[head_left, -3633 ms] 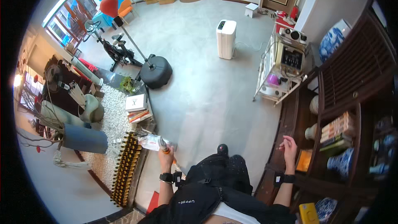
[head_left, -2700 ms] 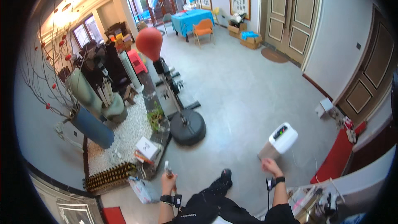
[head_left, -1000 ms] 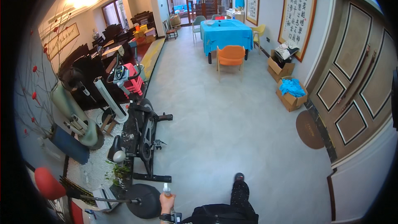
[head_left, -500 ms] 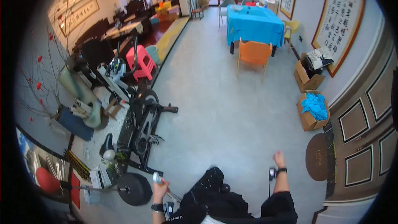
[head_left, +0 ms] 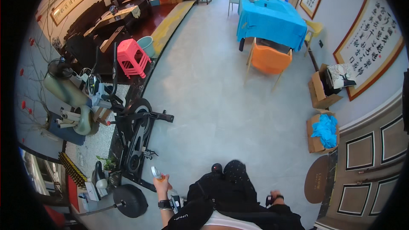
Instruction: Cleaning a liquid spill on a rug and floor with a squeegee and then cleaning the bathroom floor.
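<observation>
My left hand point(head_left: 161, 186) is low in the view, left of my legs, with its fingers wrapped round an object with a rounded silver-white end point(head_left: 156, 172). Some orange shows beside the fingers, and the grip hides what kind of object it is. My right hand point(head_left: 276, 195) hangs low to the right of my body, away from any furniture. It looks foreshortened, and its fingers do not show clearly. Both wrists carry a dark band with a small device. The exercise bike point(head_left: 138, 140) is what stands nearest my left hand.
A barbell plate point(head_left: 130, 200) lies at lower left. Farther off are a pink stool point(head_left: 132, 58), an orange chair point(head_left: 271, 59) and a table under a blue cloth point(head_left: 272, 21). Cardboard boxes point(head_left: 315, 134) line the right wall, near a brown mat point(head_left: 317, 179) and a double door point(head_left: 362, 174).
I have moved forward along the grey floor, and the view has tilted down. My right hand has swung back toward my body. My left hand keeps its hold and has risen slightly.
</observation>
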Demonstrator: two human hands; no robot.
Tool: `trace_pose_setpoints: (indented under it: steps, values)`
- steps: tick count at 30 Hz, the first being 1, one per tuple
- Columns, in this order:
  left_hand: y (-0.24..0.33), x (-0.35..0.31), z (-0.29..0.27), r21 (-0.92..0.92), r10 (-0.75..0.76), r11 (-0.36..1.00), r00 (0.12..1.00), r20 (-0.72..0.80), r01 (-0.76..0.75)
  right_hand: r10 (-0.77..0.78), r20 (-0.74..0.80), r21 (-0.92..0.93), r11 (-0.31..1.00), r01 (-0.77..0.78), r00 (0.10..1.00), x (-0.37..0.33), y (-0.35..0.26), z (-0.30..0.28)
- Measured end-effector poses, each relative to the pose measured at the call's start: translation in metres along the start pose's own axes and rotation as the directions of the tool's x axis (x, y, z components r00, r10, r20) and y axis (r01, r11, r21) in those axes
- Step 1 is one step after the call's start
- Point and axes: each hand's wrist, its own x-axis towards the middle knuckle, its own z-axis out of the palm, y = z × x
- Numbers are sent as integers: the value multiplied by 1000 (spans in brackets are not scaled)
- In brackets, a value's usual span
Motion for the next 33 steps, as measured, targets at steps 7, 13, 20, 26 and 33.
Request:
trace_pose_setpoints:
  steps: [7,13,20,26,33]
  values:
    - [27,109,93,43,28,999,998,-56,-26,347,99,611,719,-332,933,17,-2,0]
    - [105,157,172,30,1,1000,984,-180,5,190,-9,369,913,-174,982,153,89,-181]
    - [196,237,241,64,44,998,956,-291,-27,212,-709,481,843,242,672,361,149,-632]
    - [214,329,306,79,-101,988,940,-327,134,0,-831,482,502,718,557,392,75,-884]
    - [274,450,386,134,3,989,908,-419,59,-205,-620,148,917,370,757,447,100,-918]
